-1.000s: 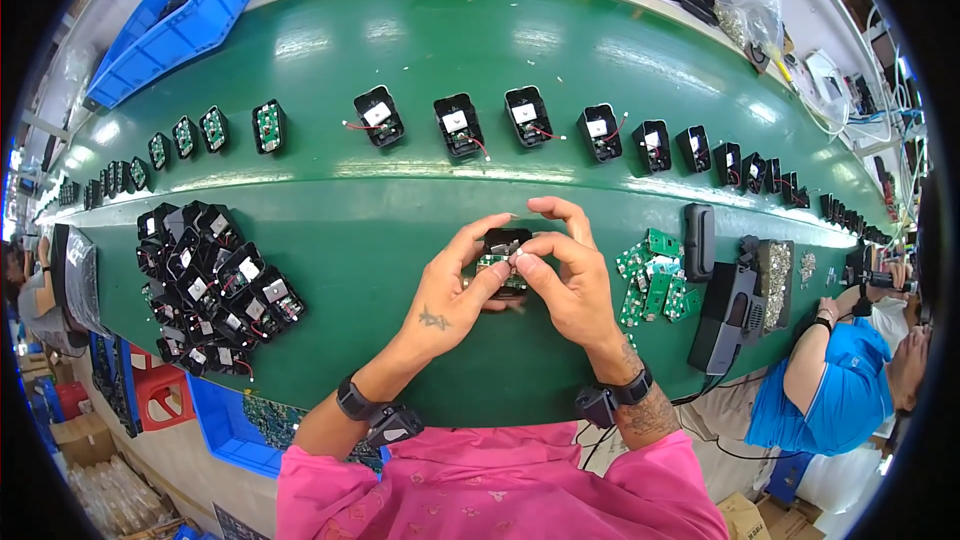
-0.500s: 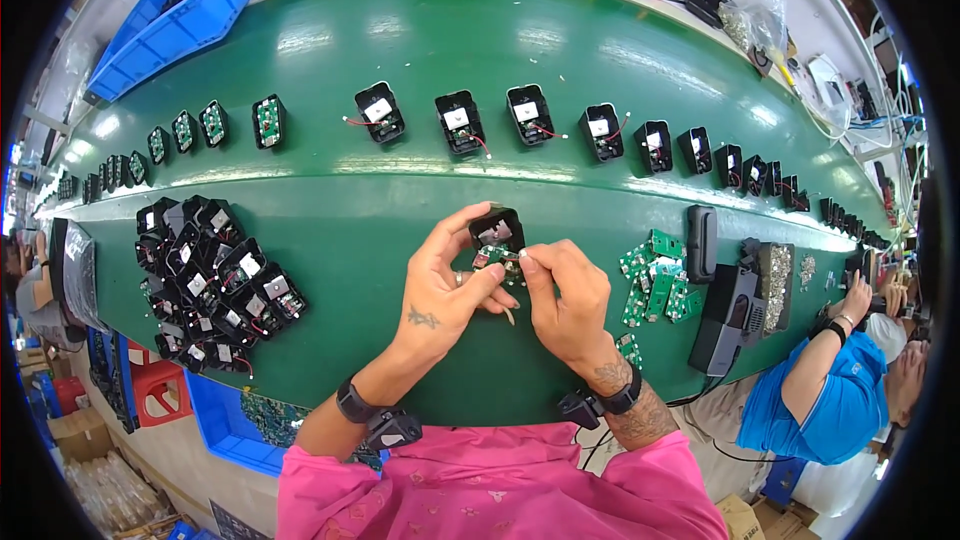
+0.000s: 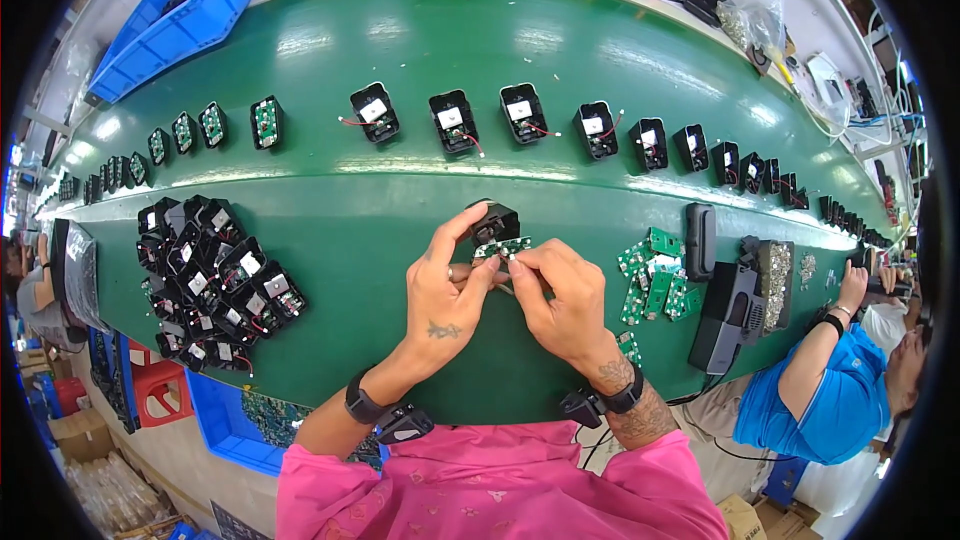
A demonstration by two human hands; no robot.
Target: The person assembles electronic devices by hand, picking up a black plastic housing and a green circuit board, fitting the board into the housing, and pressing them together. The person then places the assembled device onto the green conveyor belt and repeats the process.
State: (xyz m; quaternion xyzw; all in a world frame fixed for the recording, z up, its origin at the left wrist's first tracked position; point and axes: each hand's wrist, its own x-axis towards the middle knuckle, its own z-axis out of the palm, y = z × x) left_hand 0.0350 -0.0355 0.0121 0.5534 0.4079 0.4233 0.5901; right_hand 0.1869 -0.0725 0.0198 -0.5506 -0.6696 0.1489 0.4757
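Note:
My left hand (image 3: 447, 305) wraps around a small black plastic housing (image 3: 496, 224), its open side tilted toward me. A green circuit board (image 3: 504, 248) lies across the housing's near edge, between my left thumb and my right fingers. My right hand (image 3: 562, 295) is closed in a pinch at the board's lower edge. My fingertips hide any small part or wire there. Loose green circuit boards (image 3: 660, 285) lie to the right of my right hand. On the left is a heap of black housings (image 3: 210, 280) with white parts and thin wires.
Rows of black housings (image 3: 453, 125) cross the green table (image 3: 380, 205). Some at left hold boards (image 3: 266, 123). At right stand a dark grey device (image 3: 727, 320) and a tray of small metal parts (image 3: 777, 285). A blue crate (image 3: 185, 20) sits far left; a co-worker (image 3: 815, 390) sits at right.
The circuit board has swung up and now lies flatter across the housing's near edge. My right hand has shifted slightly left and down, close to my left thumb.

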